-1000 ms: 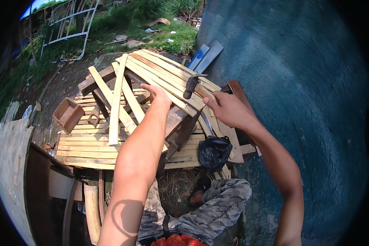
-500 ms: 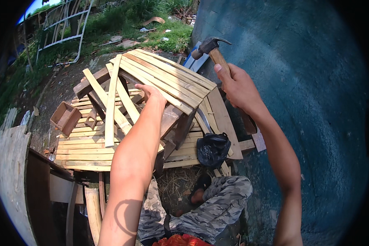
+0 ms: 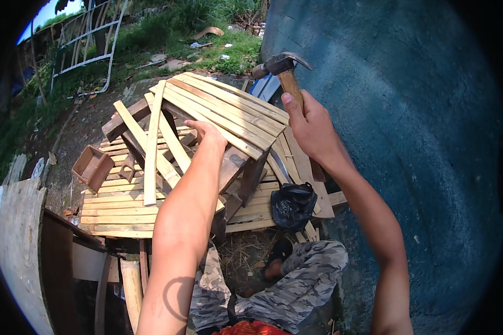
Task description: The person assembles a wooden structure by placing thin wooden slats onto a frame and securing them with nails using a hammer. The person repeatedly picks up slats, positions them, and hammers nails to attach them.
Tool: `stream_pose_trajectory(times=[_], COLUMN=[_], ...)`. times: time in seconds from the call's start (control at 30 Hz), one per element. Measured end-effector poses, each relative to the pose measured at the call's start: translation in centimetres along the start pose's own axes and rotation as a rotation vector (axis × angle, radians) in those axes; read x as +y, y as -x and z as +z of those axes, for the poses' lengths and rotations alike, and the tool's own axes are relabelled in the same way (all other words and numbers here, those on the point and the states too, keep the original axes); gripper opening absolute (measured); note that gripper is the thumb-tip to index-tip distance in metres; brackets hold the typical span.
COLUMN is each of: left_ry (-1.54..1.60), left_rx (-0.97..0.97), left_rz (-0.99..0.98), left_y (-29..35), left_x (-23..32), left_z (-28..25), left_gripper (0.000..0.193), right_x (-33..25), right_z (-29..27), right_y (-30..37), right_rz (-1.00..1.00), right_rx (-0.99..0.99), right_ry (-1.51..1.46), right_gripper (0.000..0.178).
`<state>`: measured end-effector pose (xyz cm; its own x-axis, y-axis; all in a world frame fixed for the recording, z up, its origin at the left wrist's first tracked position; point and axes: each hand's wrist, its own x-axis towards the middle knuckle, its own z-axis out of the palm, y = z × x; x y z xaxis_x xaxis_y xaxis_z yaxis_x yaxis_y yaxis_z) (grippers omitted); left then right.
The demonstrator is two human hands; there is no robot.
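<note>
My right hand (image 3: 313, 125) is closed round the wooden handle of a claw hammer (image 3: 289, 84), raised beyond the right end of a slatted frame. The hammer's head points left and its claw right. My left hand (image 3: 208, 134) is at the near edge of the frame's top, closed on the nearest bamboo slat (image 3: 237, 144); one digit sticks out to the left, while the other fingers are mostly hidden. More bamboo slats (image 3: 229, 103) lie side by side across the dark wooden frame (image 3: 233, 167). Several loose slats (image 3: 152, 145) lean crosswise on its left part.
Beneath the frame is a bamboo-slat platform (image 3: 117, 212). On it are a small brown wooden box (image 3: 92, 167) and a black plastic bag (image 3: 293, 206), with a curved blade (image 3: 279, 166) near the bag. A blue-green wall (image 3: 419, 139) rises close on the right. Weathered boards (image 3: 19, 240) stand at left.
The hammer and my right hand have moved slightly left, with the hammer head still raised. My left hand stays at the same slat. The whole view has shifted a little.
</note>
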<state>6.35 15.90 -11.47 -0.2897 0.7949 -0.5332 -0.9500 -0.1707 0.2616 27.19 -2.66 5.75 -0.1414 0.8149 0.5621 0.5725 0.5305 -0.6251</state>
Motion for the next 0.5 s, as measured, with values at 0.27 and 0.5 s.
stream_pose_trajectory(times=[0.27, 0.5], left_ry=[-0.105, -0.193], left_rx=[0.164, 0.055], left_rz=[-0.018, 0.080], left_y=[-0.5, 0.0], left_x=[-0.1, -0.3], left_z=[-0.3, -0.7], left_gripper=[0.108, 0.104], right_x=[1.7, 2.2], right_z=[1.7, 1.6], right_y=[0.2, 2.0], right_rz=[0.142, 0.138], right_rx=[-0.314, -0.523], right_ry=[0.217, 0.395], right_gripper=[0.052, 0.049])
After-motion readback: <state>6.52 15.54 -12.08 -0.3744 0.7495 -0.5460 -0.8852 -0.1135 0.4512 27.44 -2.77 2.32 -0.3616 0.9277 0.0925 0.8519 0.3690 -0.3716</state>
